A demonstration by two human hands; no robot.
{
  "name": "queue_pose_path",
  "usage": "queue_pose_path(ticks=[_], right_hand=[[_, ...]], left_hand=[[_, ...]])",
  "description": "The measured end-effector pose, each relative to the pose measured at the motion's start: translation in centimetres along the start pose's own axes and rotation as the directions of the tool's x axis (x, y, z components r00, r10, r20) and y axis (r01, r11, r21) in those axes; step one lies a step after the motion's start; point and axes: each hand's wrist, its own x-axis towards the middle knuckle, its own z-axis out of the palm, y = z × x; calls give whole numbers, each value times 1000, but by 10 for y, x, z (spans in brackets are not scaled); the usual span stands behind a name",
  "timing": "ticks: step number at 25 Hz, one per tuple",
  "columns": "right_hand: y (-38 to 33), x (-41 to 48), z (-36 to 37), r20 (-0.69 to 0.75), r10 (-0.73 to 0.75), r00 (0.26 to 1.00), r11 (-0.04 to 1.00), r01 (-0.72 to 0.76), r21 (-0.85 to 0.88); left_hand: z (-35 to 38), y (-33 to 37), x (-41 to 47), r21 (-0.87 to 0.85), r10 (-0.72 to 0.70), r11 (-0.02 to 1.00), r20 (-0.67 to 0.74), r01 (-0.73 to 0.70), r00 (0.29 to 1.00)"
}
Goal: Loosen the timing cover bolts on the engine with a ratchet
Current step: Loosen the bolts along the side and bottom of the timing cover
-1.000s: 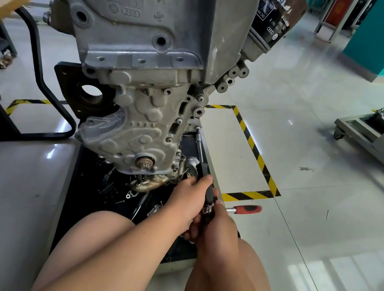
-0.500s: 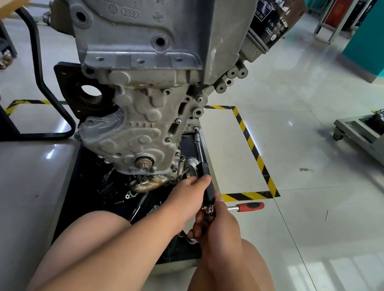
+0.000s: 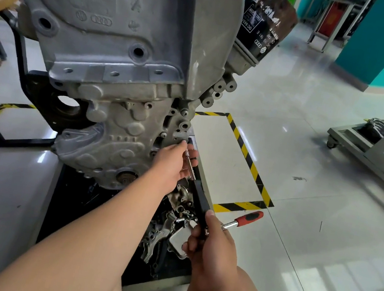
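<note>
A grey engine (image 3: 113, 59) stands upright in front of me, its timing cover (image 3: 114, 142) facing me with small bolts along the right edge. A ratchet (image 3: 196, 195) with a black handle and chrome shaft runs up to a bolt (image 3: 183, 141) on that edge. My left hand (image 3: 172, 162) holds the shaft near its head against the cover. My right hand (image 3: 210, 241) grips the black handle lower down, thumb on top.
A second red-handled ratchet (image 3: 246, 219) lies on the floor by yellow-black tape (image 3: 248, 155). Loose metal parts (image 3: 172, 221) fill the black tray (image 3: 68, 200) under the engine. An oil filter (image 3: 265, 27) sticks out upper right. A wheeled stand (image 3: 372, 161) sits at right.
Both hands have risen with the ratchet: my left hand moved up from the engine's lower corner to a bolt higher on the right edge, and the view came closer.
</note>
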Motion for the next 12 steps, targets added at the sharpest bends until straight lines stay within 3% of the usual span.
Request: queue_pose_path(ticks=[5,12], right_hand=[[-10,-2,-8,33,-19,999,1000,19,1],[-33,-25,-19,74,-142,987,990,141,8]], left_hand=[[1,-2,7,-274,-85,957,49,95,995],[0,3,-2,-285,-88,951,109,116,990]])
